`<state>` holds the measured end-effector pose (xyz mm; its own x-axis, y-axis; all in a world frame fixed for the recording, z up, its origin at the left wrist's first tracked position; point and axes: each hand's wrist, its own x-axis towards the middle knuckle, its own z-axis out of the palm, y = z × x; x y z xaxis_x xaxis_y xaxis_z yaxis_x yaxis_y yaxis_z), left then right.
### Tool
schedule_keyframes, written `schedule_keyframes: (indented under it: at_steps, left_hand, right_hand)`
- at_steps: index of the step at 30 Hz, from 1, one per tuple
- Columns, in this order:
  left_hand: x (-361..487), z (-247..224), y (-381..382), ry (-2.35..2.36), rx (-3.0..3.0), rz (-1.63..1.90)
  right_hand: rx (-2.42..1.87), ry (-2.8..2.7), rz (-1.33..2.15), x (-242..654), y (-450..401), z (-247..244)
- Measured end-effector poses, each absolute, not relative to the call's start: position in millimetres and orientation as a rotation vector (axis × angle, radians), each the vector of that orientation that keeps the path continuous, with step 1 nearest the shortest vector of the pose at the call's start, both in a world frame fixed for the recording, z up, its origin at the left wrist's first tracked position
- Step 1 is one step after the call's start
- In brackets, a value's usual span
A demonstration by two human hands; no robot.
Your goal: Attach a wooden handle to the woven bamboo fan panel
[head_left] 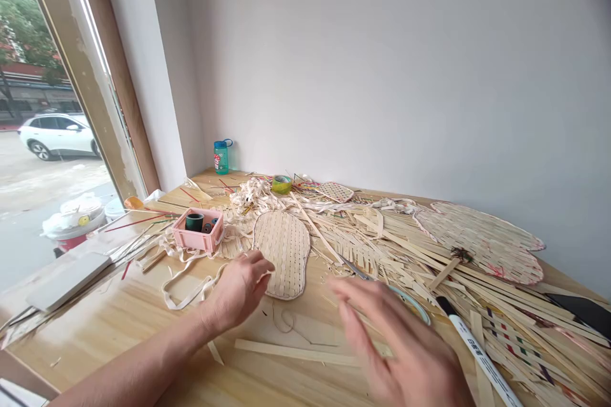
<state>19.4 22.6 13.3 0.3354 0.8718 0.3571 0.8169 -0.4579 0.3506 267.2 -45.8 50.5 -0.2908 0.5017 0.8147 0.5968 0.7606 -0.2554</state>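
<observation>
A sole-shaped piece woven from pale strips, with a stitched edge, lies on the wooden table. At its lower left edge is my left hand, fingers curled in and closed; their tips hide whatever they may hold. My right hand, smeared by motion, hovers to the right of the piece, thumb and fingers apart and nothing visible between them. A loose thin thread curls on the wood between my hands. Scissors lie just beyond my right hand, partly covered. A flat pale strip stretches across the table near me.
Left of the sole piece stands a pink basket with dark thread spools. White tape trails beside it. Loose strips and a larger woven piece spread over the right side, near a marker and a phone. Behind are green tape and a bottle.
</observation>
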Motion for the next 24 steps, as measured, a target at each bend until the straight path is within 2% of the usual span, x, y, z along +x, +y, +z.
schedule_keyframes:
  at_steps: [3, 7, 13, 17, 24]
  left_hand:
    - [3.8, 14.5, 38.3, 1.823, 2.319, 0.841]
    - [-8.8, 18.8, 47.5, 1.849, 2.249, 0.825]
    - [10.6, 29.7, 21.9, 1.407, 2.324, 0.644]
    - [26.2, 19.3, 7.7, 1.035, 2.642, 0.527]
    - [48.1, -5.6, 2.3, 0.881, 3.138, 0.553]
  right_hand:
    - [-0.986, -1.835, -0.025, 281.8, -10.0, 29.6]
    - [-1.082, -1.903, 0.187, 291.8, -0.8, -9.7]
    - [-1.030, -2.198, 0.237, 279.8, -17.0, -33.3]
    - [-1.074, -2.280, 0.207, 270.3, -19.5, -41.7]
    - [-1.246, -2.283, 0.288, 262.5, -23.3, -38.5]
